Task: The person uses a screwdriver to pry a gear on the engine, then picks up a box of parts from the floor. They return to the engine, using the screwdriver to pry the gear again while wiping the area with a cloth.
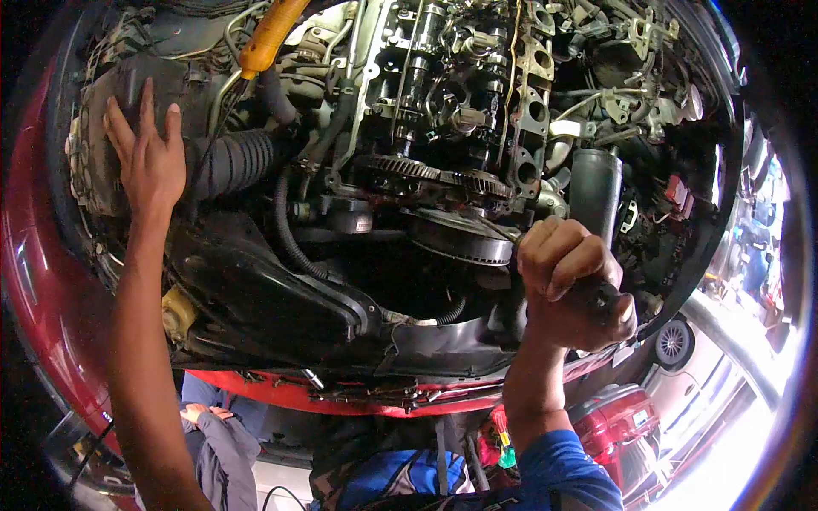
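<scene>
My left hand lies with fingers spread on the black plastic air filter box at the left of the engine bay. Beside it runs a ribbed black intake hose. My right hand is closed in a fist around a thin-shafted tool, most of it hidden in the palm. The shaft points up and left, over the toothed crankshaft-like wheel at the front of the engine. Above that wheel, two meshed cam gears sit at the end of the uncovered camshafts.
A yellow work lamp hangs over the upper left. The red car front edge crosses below, with a metal rod on it. A grey cylinder stands right of the engine. Another person's hands show at lower left.
</scene>
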A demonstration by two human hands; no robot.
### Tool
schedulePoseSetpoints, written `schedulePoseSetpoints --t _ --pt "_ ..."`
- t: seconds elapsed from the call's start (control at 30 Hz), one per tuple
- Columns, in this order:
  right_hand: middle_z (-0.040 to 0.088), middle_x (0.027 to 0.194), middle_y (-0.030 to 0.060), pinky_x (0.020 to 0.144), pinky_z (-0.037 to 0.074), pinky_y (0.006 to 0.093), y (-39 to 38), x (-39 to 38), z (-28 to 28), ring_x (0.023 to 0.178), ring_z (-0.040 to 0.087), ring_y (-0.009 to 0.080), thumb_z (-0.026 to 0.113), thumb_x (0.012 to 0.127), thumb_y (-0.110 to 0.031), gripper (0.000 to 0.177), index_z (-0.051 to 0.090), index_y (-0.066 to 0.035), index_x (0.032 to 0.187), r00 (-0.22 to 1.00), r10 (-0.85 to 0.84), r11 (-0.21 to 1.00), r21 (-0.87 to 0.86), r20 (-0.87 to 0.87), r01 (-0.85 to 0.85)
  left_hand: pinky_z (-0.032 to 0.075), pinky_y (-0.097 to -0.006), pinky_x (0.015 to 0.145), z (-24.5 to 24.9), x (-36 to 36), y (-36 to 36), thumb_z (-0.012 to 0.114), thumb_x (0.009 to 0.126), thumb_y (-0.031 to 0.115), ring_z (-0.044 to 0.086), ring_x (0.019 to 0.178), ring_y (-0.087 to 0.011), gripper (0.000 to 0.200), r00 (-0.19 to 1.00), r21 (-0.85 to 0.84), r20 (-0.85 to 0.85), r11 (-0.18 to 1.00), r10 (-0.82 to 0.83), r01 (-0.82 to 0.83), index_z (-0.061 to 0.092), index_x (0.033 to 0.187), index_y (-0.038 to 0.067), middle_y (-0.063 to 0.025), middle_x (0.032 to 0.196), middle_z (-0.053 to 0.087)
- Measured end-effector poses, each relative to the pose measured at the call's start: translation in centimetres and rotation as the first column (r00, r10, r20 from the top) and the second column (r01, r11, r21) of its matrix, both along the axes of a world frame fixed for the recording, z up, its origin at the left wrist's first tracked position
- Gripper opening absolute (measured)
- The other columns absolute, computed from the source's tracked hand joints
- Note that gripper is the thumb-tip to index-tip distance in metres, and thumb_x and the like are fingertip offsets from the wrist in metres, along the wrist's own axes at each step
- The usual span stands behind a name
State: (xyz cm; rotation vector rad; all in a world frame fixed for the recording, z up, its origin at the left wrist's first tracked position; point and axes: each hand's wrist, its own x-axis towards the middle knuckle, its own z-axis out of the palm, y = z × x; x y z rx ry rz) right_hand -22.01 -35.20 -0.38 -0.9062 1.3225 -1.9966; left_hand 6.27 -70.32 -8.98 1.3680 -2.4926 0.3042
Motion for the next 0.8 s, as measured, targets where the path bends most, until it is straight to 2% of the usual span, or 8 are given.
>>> schedulePoseSetpoints --t 0.1,0.23,0.27,0.43,0.57,0.63,0.7,0.8 --pt "0.046 0.059 0.0058 0.057 0.037 0.0330 1.0 0.9 -0.8 0.048 0.037 0.0155 0.045 0.094 -0.059 0.062 0.052 -0.005 0.066 0.988 -0.046 0.987 -0.147 0.149 0.068 0.023 -0.0554 0.121 -0.3 0.4 -0.2 0.044 0.104 0.051 0.016 0.150 -0.0502 0.058 1.000 -0.034 0.013 0.999 -0.015 0.015 0.037 0.157 0.026 -0.0273 0.164 0.015" --pt "0.044 0.050 0.0034 0.044 0.030 0.0294 0.7 -0.5 -1.0 0.039 0.034 0.0138 0.047 0.093 -0.060 0.063 0.050 -0.008 0.058 0.996 0.085 0.983 -0.165 0.033 -0.078 0.026 -0.0555 0.120 -0.4 0.4 -0.2 0.045 0.104 0.050 0.016 0.150 -0.0494 0.058 1.000 -0.024 0.008 1.000 0.004 -0.004 0.037 0.157 0.027 -0.0257 0.164 0.016" --pt "0.048 0.045 0.0056 0.038 0.033 0.0308 0.8 -0.7 -1.3 0.034 0.042 0.0179 0.044 0.090 -0.068 0.071 0.050 -0.008 0.052 0.998 0.055 0.986 -0.158 0.038 -0.049 0.026 -0.0555 0.120 -0.4 0.4 -0.2 0.045 0.104 0.050 0.016 0.150 -0.0491 0.058 1.000 -0.026 0.007 1.000 0.000 0.000 0.037 0.157 0.027 -0.0257 0.164 0.016" --pt "0.048 0.045 0.0054 0.037 0.034 0.0308 0.5 -1.6 -1.2 0.034 0.043 0.0183 0.043 0.090 -0.068 0.072 0.050 -0.008 0.052 0.989 0.145 0.976 -0.168 0.031 -0.137 0.026 -0.0553 0.120 -0.4 0.3 -0.2 0.046 0.104 0.050 0.016 0.151 -0.0480 0.058 1.000 -0.019 -0.005 1.000 -0.004 0.003 0.037 0.157 0.028 -0.0256 0.164 0.016" --pt "0.049 0.046 0.0048 0.037 0.034 0.0308 0.7 -1.8 -1.3 0.036 0.046 0.0193 0.044 0.091 -0.068 0.072 0.052 -0.007 0.053 0.977 0.211 0.959 -0.199 0.021 -0.203 0.017 -0.0570 0.122 -0.3 0.1 -0.2 0.047 0.105 0.048 0.015 0.150 -0.0496 0.057 0.998 -0.040 -0.036 0.998 -0.054 0.053 0.039 0.156 0.024 -0.0309 0.162 0.018" --pt "0.050 0.047 0.0043 0.037 0.035 0.0309 0.1 -2.4 -1.9 0.037 0.048 0.0198 0.047 0.092 -0.068 0.073 0.052 -0.007 0.053 0.932 0.349 0.903 -0.231 -0.100 -0.363 0.015 -0.0572 0.122 -0.4 0.3 -0.3 0.046 0.105 0.048 0.014 0.151 -0.0489 0.058 0.998 -0.047 -0.020 0.997 -0.056 0.055 0.038 0.156 0.024 -0.0315 0.161 0.018" --pt "0.050 0.047 0.0042 0.037 0.035 0.0310 -0.4 -2.2 -1.9 0.037 0.048 0.0198 0.048 0.092 -0.068 0.073 0.053 -0.006 0.053 0.915 0.386 0.877 -0.259 -0.117 -0.404 0.020 -0.0552 0.122 -0.6 0.5 -0.4 0.044 0.104 0.051 0.015 0.151 -0.0487 0.058 1.000 -0.052 0.015 0.998 -0.024 0.025 0.037 0.156 0.027 -0.0279 0.163 0.016" --pt "0.051 0.050 0.0050 0.038 0.037 0.0307 0.0 -0.7 -1.0 0.038 0.049 0.0199 0.048 0.091 -0.071 0.075 0.055 -0.006 0.056 0.972 0.228 0.963 -0.135 -0.047 -0.233 0.022 -0.0543 0.122 -0.7 0.6 -0.5 0.043 0.104 0.052 0.015 0.150 -0.0490 0.058 1.000 -0.061 0.024 0.998 -0.015 0.016 0.037 0.157 0.029 -0.0260 0.164 0.016"
